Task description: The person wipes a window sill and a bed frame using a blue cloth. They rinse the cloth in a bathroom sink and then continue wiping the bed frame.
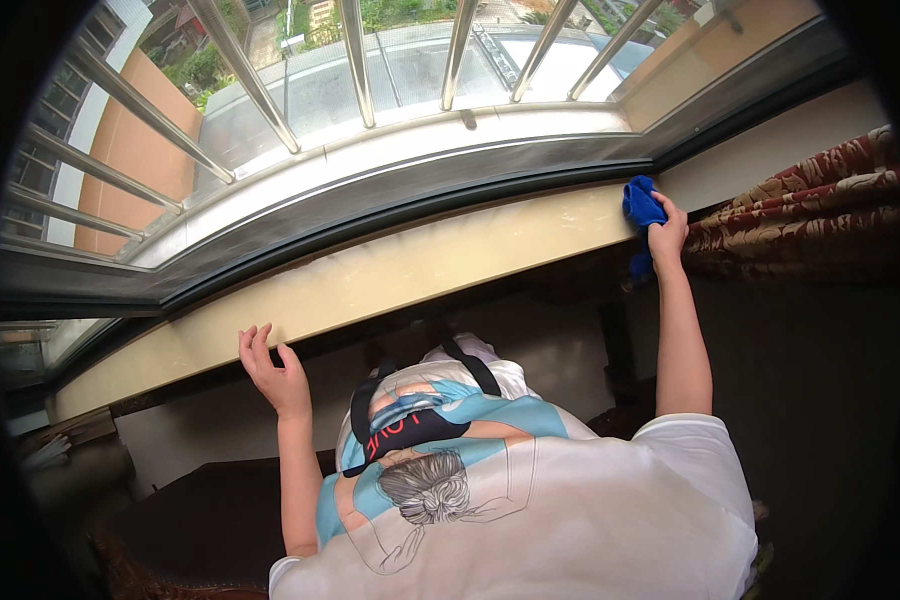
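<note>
A blue cloth (642,204) is bunched in my right hand (668,231) at the right end of the cream stone windowsill (412,266). Part of the cloth hangs below the sill's front edge. Toward the sill's left part, my left hand (271,371) is raised near the front edge with its fingers apart and nothing in it. Whether its fingertips touch the stone I cannot tell. Along the back of the sill runs the dark window frame (405,193).
Metal security bars (356,64) stand outside the window. A patterned red and gold curtain (802,195) hangs at the right, close to my right hand. Below left is a dark leather-like seat (210,525) with a carved wooden edge.
</note>
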Demonstrator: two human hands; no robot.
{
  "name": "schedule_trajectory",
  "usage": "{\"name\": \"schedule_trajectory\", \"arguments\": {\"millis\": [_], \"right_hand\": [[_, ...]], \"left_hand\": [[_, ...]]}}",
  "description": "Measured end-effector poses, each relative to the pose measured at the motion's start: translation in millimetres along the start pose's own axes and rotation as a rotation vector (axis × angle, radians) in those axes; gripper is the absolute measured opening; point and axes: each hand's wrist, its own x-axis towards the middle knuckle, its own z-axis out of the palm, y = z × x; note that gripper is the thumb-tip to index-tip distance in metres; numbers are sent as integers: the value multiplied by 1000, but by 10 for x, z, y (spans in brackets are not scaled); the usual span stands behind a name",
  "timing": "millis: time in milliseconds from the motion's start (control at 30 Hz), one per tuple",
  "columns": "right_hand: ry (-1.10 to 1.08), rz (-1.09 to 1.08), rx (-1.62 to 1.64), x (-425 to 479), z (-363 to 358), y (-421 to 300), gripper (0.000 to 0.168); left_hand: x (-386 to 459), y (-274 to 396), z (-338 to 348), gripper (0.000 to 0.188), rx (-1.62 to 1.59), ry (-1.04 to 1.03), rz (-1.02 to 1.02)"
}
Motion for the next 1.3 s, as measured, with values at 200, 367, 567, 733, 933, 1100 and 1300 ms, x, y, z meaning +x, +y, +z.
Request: {"name": "schedule_trajectory", "arguments": {"millis": [200,367,567,733,933,1100,1300], "right_hand": [[-20,-204,-235,-623,482,-833,52],[-253,-661,224,-1658,588,-1898,46],[-735,-1057,639,-2145,655,-2409,41],[-952,-951,652,-1916,466,-2063,53],[-689,-414,638,-1134,36,-1223,32],[-72,8,331,-140,-94,-413,36],[21,202,-472,232,307,-18,56]], "left_hand": [[-77,156,57,28,37,-7,35],[-165,212,122,27,26,-12,37],[-93,280,110,27,14,17,57],[-66,281,75,28,23,-3,47],[-117,202,115,27,9,-8,40],[-96,260,146,28,23,-41,50],[-31,304,223,27,16,-92,85]]}}
